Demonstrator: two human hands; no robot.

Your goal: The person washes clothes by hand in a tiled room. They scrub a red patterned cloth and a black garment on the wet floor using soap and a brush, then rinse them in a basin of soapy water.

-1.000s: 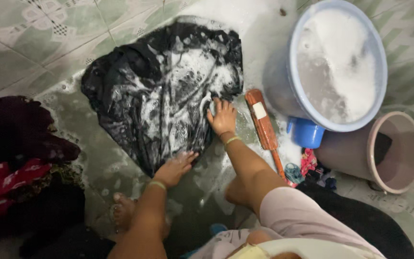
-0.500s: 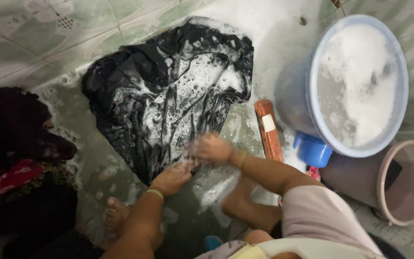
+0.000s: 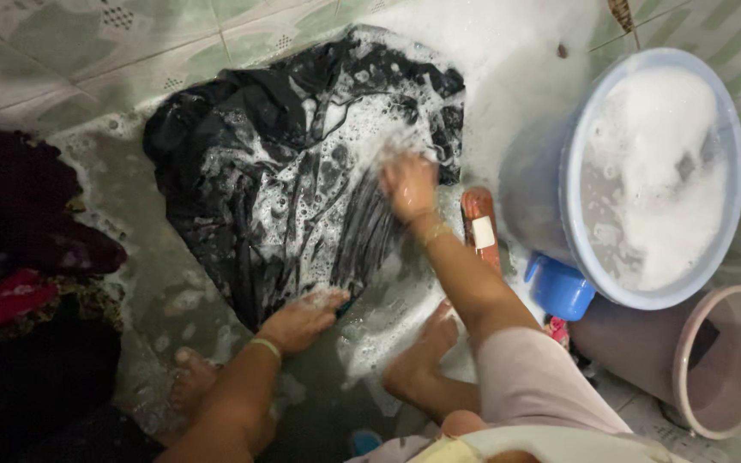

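A black soapy garment lies spread on the wet tiled floor. My left hand presses flat on its near corner, fingers apart. My right hand is blurred with motion and rests palm down on the garment's right side, among the suds. Both wrists wear thin bands. My bare feet stand in foam just below the cloth.
An orange scrub brush lies right of my right hand. A pale blue basin full of suds stands at the right, a blue scoop under it, a pink bucket on its side. Dark and red clothes are heaped at the left.
My right hand swept from the garment's near edge up to its upper right part. My left hand stayed on the near corner. The view shifted a little to the right.
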